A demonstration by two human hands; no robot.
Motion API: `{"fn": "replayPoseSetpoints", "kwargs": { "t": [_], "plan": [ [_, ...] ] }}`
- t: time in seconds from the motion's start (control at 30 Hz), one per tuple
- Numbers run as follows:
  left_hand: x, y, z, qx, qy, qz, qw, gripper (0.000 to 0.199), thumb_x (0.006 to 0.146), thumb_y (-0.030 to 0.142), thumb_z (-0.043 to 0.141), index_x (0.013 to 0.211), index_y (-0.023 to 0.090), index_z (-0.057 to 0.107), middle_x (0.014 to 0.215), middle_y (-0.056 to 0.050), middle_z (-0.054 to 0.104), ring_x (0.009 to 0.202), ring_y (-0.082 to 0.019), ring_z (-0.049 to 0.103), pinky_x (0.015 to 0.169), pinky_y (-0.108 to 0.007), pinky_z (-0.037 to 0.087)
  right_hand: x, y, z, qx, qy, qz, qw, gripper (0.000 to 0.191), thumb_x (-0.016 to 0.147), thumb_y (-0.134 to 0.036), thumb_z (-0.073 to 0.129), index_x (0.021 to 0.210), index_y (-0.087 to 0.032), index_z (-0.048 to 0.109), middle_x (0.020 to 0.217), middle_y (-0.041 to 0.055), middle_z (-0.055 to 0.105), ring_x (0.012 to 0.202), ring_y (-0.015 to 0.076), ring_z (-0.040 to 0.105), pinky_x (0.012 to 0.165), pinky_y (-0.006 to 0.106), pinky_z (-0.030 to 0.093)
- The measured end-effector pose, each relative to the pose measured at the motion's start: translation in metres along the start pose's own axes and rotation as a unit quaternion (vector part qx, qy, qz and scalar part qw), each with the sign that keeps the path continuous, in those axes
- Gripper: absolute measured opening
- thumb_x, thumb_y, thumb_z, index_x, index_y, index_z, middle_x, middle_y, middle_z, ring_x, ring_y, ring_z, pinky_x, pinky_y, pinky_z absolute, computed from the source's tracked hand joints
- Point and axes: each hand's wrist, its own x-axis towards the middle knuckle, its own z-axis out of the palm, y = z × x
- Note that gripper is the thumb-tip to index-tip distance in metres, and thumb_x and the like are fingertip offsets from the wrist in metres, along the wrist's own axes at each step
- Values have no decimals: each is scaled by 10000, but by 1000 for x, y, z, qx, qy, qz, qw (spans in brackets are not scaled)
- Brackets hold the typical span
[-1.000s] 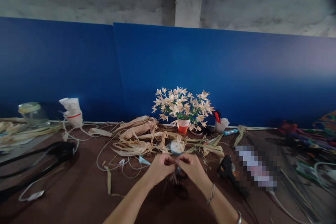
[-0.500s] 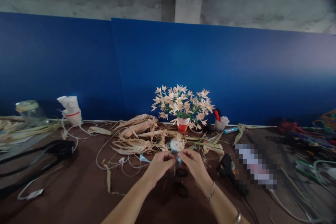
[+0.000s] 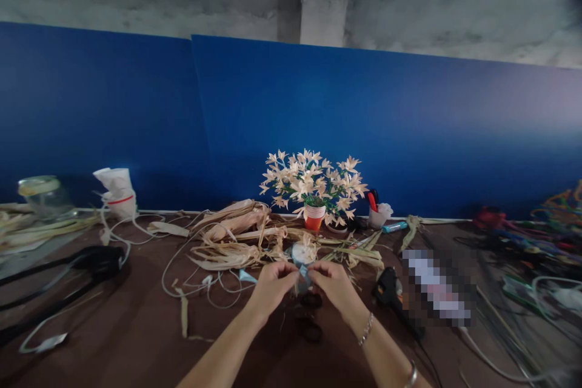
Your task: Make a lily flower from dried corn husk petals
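The left hand (image 3: 271, 289) and right hand (image 3: 335, 287) meet just in front of a heap of dried, straw-coloured husk strips (image 3: 227, 248), their fingertips (image 3: 294, 276) pinched together on a small pale-blue wrapped bundle (image 3: 303, 279). It looks light, soft and flimsy, best held at its narrow middle. The fingers hide most of it, so its exact form is hard to make out.

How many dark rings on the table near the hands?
2. One dark ring lies just below the left hand and right hand; another dark ring lies below that one. Others could be hidden.
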Motion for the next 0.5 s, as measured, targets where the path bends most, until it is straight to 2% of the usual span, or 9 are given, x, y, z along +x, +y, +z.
{"fn": "replayPoseSetpoints", "kwargs": {
  "t": [0.07,0.1,0.13,0.2,0.23,0.3,0.33,0.4,0.5],
  "plan": [
    [1,0,-1,-7,-1,-5,1000,193,616,315,575,632,123,584,497,33,514,461,-90,427,472,-206,304,-3,-6,-15,-118,35,-54,991,175,667,-231,497,767,-158,620,679,19,628,609,139,564,557,221,414],
    [1,0,-1,-11,-1,-6,1000,189,611,313,576,617,125,575,492,36,510,458,-88,423,473,-206,303,-6,-9,-25,-195,58,-83,976,174,665,-209,492,776,-166,619,749,32,637,698,154,574,630,232,416],
    [1,0,-1,-13,-1,-7,1000,186,607,311,576,601,126,566,484,40,501,452,-84,414,471,-204,298,-11,-12,-38,-279,83,-83,953,161,670,-194,473,744,-170,614,746,38,634,725,164,574,661,247,408],
    [1,2,0,-15,1,-13,1000,177,601,302,573,583,127,556,465,51,471,436,-72,379,459,-198,275,-22,-15,-63,-429,110,-17,896,158,678,-191,454,737,-171,600,737,61,621,742,191,575,663,278,400],
    [0,3,1,-16,1,-20,1000,171,598,296,573,579,127,554,458,56,456,430,-65,360,452,-195,261,-29,-15,-75,-486,140,14,863,177,679,-203,462,796,-168,590,811,85,610,792,216,570,664,294,399],
    [-2,5,2,-22,-3,-36,999,167,592,291,577,581,125,557,447,63,432,420,-57,325,441,-192,232,-44,-10,-92,-567,186,99,797,254,643,-201,508,881,-125,556,914,151,570,876,280,549,665,331,404],
    [-3,5,3,-27,-7,-44,999,173,588,296,583,582,124,560,441,64,425,416,-54,313,436,-192,220,-50,-6,-96,-584,189,143,776,272,637,-186,514,898,-113,541,926,166,558,887,298,546,655,344,408],
    [-3,6,4,-38,-14,-62,997,199,577,320,599,593,125,567,426,67,417,401,-50,293,425,-194,194,-59,5,-98,-595,178,199,758,310,618,-121,517,926,-93,518,937,179,546,892,301,550,650,350,415],
    [-4,4,5,-53,-23,-97,994,232,561,347,620,614,128,563,400,77,389,378,-41,255,410,-196,142,-64,18,-95,-594,169,202,760,302,647,-114,504,946,-75,499,896,178,555,843,288,571,643,351,420]
  ]
}}
